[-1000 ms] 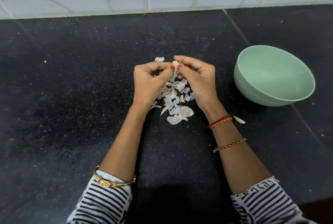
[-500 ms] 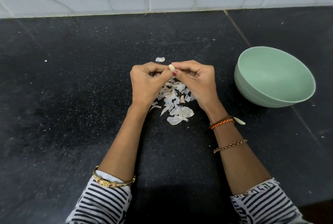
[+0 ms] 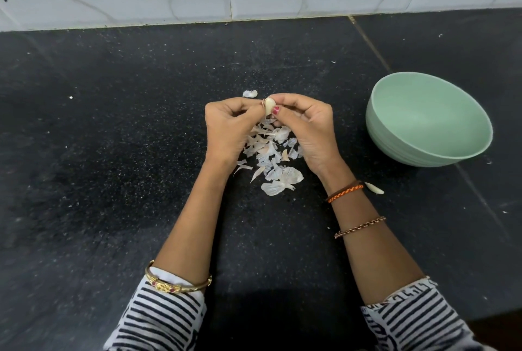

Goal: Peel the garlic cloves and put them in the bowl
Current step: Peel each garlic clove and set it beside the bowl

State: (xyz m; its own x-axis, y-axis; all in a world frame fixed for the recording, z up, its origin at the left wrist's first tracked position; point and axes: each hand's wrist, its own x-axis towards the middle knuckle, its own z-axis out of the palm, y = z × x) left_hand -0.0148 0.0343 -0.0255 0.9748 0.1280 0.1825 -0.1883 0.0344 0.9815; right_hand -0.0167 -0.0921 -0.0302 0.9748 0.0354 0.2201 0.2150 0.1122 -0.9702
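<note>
Broadly, the work looks underway rather than near its end. On the dark counter point(image 3: 113, 181) the mint-green bowl point(image 3: 463, 113) sits well to the right of the hands, and what shows of its inside holds nothing; its near inner wall is hidden by the rim, so no clove can be seen delivered. A heap of papery garlic skins point(image 3: 275, 158) lies beneath the hands. The left hand point(image 3: 228, 127) and right hand point(image 3: 308, 124) meet above it, fingers curled, both pinching one garlic clove point(image 3: 269, 105) that looks mostly bare. Another loose clove point(image 3: 374, 188) rests just beside the right wrist, apparently awaiting peeling.
</note>
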